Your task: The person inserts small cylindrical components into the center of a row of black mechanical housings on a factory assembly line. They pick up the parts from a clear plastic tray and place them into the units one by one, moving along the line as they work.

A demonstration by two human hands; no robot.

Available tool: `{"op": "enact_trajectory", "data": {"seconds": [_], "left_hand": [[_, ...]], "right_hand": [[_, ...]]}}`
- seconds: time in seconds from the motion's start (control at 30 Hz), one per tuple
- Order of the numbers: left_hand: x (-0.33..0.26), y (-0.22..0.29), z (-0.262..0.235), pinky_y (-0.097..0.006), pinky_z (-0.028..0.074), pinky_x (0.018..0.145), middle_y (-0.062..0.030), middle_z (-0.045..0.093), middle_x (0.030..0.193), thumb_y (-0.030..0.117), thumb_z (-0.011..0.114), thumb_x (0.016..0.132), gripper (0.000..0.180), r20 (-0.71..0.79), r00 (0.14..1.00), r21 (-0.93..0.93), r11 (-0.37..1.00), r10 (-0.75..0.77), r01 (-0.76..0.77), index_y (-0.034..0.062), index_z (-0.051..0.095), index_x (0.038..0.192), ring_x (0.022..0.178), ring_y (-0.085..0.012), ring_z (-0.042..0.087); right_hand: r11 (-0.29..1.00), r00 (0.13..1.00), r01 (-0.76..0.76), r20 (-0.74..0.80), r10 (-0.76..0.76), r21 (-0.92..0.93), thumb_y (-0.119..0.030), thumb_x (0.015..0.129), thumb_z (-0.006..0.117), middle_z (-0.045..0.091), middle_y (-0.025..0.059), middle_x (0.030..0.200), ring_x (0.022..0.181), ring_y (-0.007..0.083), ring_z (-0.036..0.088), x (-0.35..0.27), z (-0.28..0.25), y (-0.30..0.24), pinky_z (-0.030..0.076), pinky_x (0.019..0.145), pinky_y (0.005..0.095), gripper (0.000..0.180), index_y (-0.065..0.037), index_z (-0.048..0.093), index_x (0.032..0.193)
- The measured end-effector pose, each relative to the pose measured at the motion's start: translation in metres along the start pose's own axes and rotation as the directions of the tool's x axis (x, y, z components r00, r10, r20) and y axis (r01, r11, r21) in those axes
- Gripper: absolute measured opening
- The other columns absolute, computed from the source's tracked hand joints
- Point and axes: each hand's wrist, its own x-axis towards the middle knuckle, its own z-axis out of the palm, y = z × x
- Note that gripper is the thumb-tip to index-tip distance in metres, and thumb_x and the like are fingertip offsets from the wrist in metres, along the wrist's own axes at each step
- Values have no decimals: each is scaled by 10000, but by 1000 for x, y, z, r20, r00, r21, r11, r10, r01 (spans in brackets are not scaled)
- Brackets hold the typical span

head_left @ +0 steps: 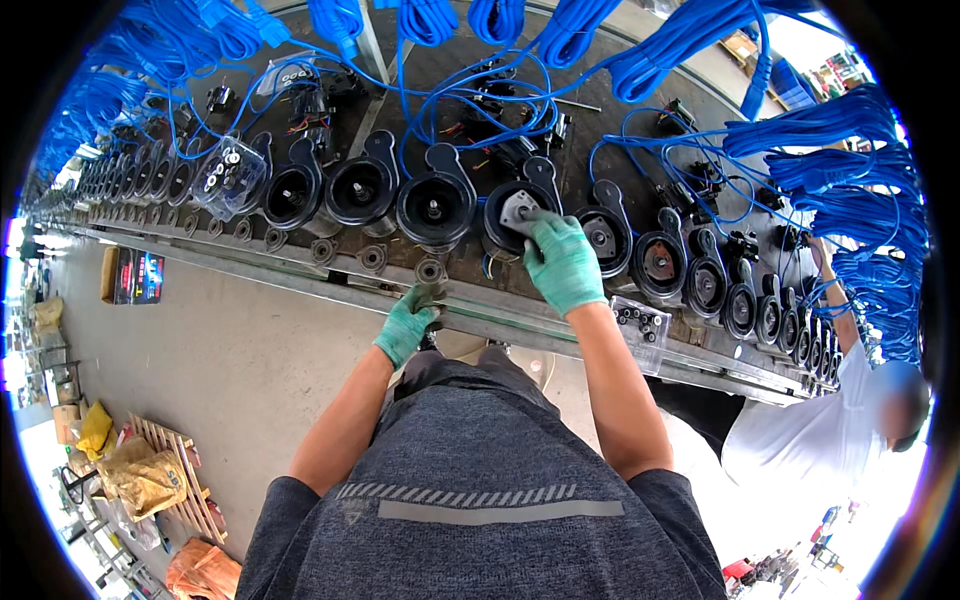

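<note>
Your left hand (407,325) pinches a small grey bushing (430,272) at the rail edge; your right hand (562,262) presses a grey plate (517,211), fingers closed, into the black housing (515,215). Misaligned, it could jam or slip.

A black round motor housing (512,215) lies face-up in the row at 12 o'clock, a grey plate (517,210) seated in it; a small grey bushing (430,272) stands just toward 8 o'clock.

both gloves are showing green, left hand (407,325) and right hand (560,262), the round housings (435,208) along the bench are looking black, cable bundles (690,40) hanging above are bright blue, and the shirt (480,490) is reading heathered grey with a striped band
</note>
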Motion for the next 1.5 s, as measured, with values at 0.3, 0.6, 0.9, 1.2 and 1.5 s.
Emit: {"op": "enact_trajectory", "data": {"seconds": [0.3, 0.6, 0.9, 1.2, 1.5], "left_hand": [[-17, -30, -19, -417, 587, 896, -67, 676, 1237, 47, 536, 995, 305, -213, 977, 49, 998, -23, 34, 106, 614, 1284, 1094, -251, 681], [-70, -41, -20, -384, 561, 899, -88, 675, 1239, 46, 551, 988, 306, -330, 944, 197, 979, 19, 50, 55, 610, 1289, 1085, -234, 665], [-75, 10, -23, -356, 561, 872, -89, 676, 1236, 65, 526, 1001, 344, -338, 941, 215, 972, -15, 92, 26, 591, 1337, 1060, -202, 671], [-41, 32, -102, -328, 555, 879, -59, 691, 1221, 70, 555, 981, 366, -143, 987, 351, 936, 68, -14, 34, 595, 1343, 1041, -157, 653], [4, 40, -167, -354, 532, 948, -146, 699, 1220, 90, 598, 920, 399, 232, 960, 591, 761, 160, -270, 23, 610, 1313, 1112, -254, 669]], "right_hand": [[624, 625, -772, 36, 780, -125, -263, 896, 702, 713, 188, 1025, 929, 375, 691, -185, -56, 92, 543, 808, 452, 284, -65, 655, 1094], [609, 497, -729, 371, 785, -312, -318, 866, 656, 727, 243, 1020, 946, 463, 685, -217, 15, 113, 531, 813, 555, 482, -95, 574, 1286], [777, 612, -614, 539, 579, -138, -317, 860, 682, 719, 258, 950, 914, 471, 688, -156, 96, 1, 532, 809, 556, 348, -84, 593, 1103], [800, 622, -574, 542, 564, -173, -247, 813, 699, 709, 265, 957, 928, 473, 675, -95, 169, -79, 517, 800, 549, 332, -64, 606, 1074], [670, 615, -735, 309, 725, -109, -242, 890, 699, 745, 202, 988, 916, 378, 717, -119, 150, -96, 536, 806, 476, 305, -77, 665, 1143]]}}
